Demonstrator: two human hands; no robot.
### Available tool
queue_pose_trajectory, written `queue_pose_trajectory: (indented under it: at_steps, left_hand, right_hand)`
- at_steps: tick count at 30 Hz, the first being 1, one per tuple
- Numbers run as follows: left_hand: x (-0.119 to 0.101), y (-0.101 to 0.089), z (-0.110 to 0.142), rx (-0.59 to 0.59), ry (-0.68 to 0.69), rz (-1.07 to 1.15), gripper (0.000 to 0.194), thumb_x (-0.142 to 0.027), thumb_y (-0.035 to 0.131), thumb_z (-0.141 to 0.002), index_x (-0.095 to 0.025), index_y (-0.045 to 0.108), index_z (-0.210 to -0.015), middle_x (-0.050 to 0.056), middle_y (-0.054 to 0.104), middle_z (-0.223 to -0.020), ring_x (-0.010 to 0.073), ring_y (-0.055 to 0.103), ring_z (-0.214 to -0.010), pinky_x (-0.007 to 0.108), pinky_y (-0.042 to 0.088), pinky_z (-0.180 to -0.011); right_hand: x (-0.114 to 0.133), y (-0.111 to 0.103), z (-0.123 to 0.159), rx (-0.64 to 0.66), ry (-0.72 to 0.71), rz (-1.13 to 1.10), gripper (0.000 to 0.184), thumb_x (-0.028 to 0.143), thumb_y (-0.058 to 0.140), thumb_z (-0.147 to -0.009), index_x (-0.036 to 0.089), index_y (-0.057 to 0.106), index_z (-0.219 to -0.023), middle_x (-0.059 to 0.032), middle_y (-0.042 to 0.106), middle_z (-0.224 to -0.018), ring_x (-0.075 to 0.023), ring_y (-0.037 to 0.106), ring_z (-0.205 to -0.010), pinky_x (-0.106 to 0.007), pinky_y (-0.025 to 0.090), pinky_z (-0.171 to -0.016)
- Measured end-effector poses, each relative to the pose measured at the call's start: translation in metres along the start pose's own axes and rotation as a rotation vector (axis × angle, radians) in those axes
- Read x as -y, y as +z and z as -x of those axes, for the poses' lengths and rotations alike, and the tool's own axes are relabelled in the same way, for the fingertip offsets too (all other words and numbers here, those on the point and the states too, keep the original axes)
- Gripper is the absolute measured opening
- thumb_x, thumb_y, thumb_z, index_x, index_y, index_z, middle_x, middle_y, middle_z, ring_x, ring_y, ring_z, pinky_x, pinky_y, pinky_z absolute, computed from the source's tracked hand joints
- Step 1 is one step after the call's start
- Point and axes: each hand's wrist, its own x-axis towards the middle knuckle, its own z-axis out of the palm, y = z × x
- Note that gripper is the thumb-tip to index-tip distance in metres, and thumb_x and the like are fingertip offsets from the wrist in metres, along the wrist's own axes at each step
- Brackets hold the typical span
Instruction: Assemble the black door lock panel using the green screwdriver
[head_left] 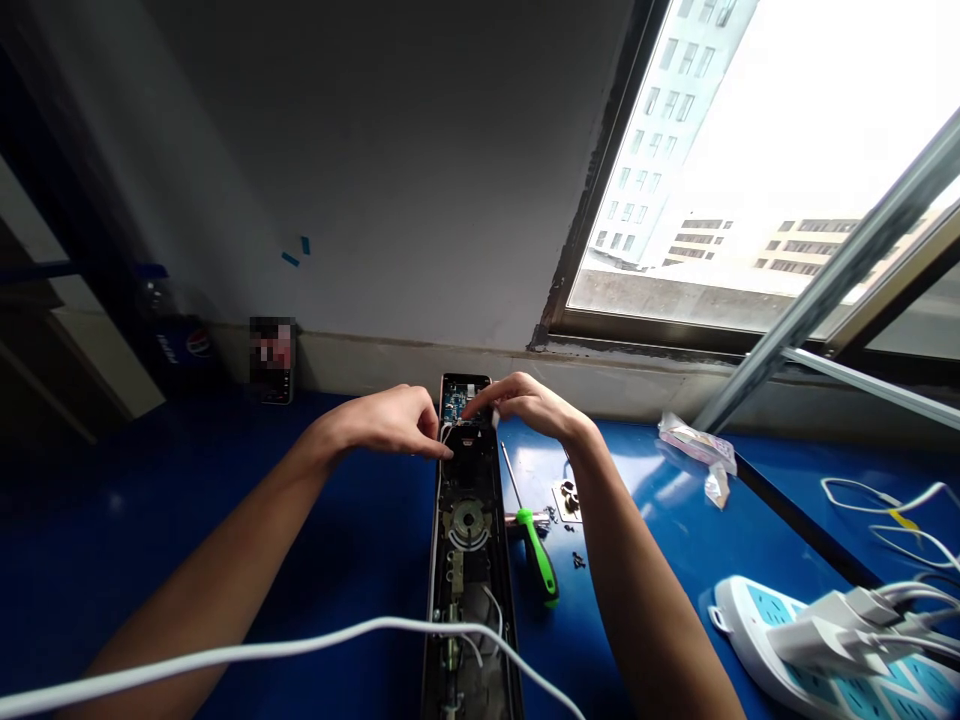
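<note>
A long, dark electronic door lock body (465, 530) lies open on the blue table, with a round metal mechanism in its middle. A small blue circuit board (454, 405) sits at its far end. My left hand (386, 422) reaches in from the left, fingertips at a thin white wire (448, 432). My right hand (525, 405) arches over the board, its fingers dipping into the lock. Whether either hand grips the wire is hidden. A green-handled screwdriver (537, 555) lies right of the lock, below my right wrist.
A small metal plate (568, 500) and several screws (578, 560) lie right of the lock. A thick white cable (300, 645) crosses the near side. A power strip (757, 625) with plugged-in adapters sits at right, beyond it a plastic packet (697, 445).
</note>
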Motion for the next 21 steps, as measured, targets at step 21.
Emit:
queue_pose_trajectory:
  at_steps: [21]
  left_hand:
    - [0.005, 0.004, -0.011, -0.056, 0.015, 0.163, 0.024, -0.041, 0.07, -0.069, -0.016, 0.072, -0.071, -0.002, 0.054, -0.064, 0.0129, 0.044, -0.06, 0.026, 0.03, -0.053]
  right_hand:
    - [0.015, 0.024, -0.008, -0.151, -0.102, 0.176, 0.022, 0.011, 0.065, -0.078, 0.017, 0.081, -0.093, 0.0018, 0.071, -0.072, -0.0079, 0.052, -0.062, -0.021, 0.039, -0.062]
